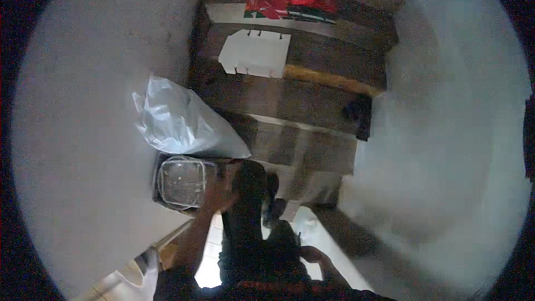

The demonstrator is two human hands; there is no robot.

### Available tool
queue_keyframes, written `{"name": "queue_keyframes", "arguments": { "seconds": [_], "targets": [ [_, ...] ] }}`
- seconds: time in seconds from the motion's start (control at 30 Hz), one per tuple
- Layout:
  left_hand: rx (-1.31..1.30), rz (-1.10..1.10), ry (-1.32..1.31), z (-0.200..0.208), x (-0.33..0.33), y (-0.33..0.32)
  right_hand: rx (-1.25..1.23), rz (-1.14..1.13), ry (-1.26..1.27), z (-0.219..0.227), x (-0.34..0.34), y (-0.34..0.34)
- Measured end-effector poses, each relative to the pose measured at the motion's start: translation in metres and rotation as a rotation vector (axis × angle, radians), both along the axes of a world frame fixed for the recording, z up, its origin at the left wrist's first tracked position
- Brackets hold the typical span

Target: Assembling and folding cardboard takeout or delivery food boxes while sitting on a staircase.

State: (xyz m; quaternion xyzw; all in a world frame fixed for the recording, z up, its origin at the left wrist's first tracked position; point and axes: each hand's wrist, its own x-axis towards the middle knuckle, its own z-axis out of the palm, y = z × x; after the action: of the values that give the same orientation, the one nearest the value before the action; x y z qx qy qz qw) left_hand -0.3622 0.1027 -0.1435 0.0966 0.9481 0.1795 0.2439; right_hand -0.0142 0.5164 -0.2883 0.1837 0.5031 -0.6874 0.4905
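My left hand reaches down beside my left leg. It is close to the right side of a dark box with a pale wire grille, but whether they touch is unclear. The fingers are dark and smeared. My right hand hangs low by my right thigh, its fingers lost in shadow. A small dark sliver rises just above it, too unclear to name. Beyond the grille box, a stuffed white plastic bag leans by the left wall.
Dark steps climb ahead between a grey left wall and a pale right wall. A white board with small dark hooks lies on one step. Red and white packaging sits higher. Something black rests at the right.
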Motion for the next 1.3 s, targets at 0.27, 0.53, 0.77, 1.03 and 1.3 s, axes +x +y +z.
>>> {"name": "queue_keyframes", "arguments": {
  "seconds": [0.27,0.53,0.77,1.03,1.3],
  "targets": [
    [0.395,0.277,0.202,-0.064,-0.409,0.207,0.519,0.258,-0.054,0.131,-0.254,0.038],
    [-0.04,0.545,0.184,-0.149,-0.581,0.301,0.904,0.505,0.132,0.317,-0.546,0.003],
    [0.482,0.57,0.014,-0.142,-0.583,0.212,0.889,0.502,0.611,0.286,-0.714,-0.016],
    [-0.233,0.579,0.459,-0.207,-0.574,0.256,0.282,0.616,1.067,0.217,-0.881,-0.214],
    [-0.56,0.874,0.426,-0.232,-0.601,0.295,-0.45,0.929,0.953,0.182,-0.82,-0.293]
  ]
}}
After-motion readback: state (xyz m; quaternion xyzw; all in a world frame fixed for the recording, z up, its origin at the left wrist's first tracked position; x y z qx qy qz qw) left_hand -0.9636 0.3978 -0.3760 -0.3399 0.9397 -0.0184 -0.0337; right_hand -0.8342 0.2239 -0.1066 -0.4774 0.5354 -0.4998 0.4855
